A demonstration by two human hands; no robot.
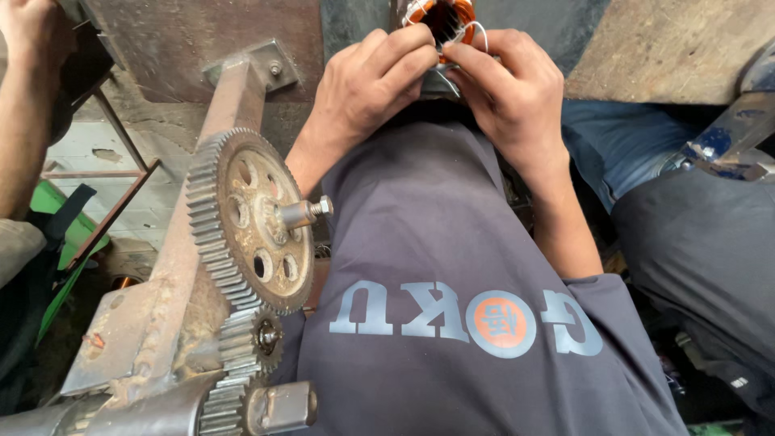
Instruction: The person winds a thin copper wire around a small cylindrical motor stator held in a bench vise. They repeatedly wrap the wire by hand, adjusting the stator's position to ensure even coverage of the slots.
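Both my hands work close together at the top of the head view, above my dark grey shirt. My left hand (367,81) and my right hand (508,89) pinch a small motor stator (441,23) with orange copper windings and a dark slotted core. A thin white wire (481,31) loops off its right side, near my right fingertips. Most of the stator's body is hidden behind my fingers.
A rusty winding machine stands at left, with a large toothed gear (250,218), a shaft stub (305,212) and a smaller gear (257,337) below. Another person's arm (23,105) is at far left. A blue vise (731,141) sits at right, a worn board (670,48) behind.
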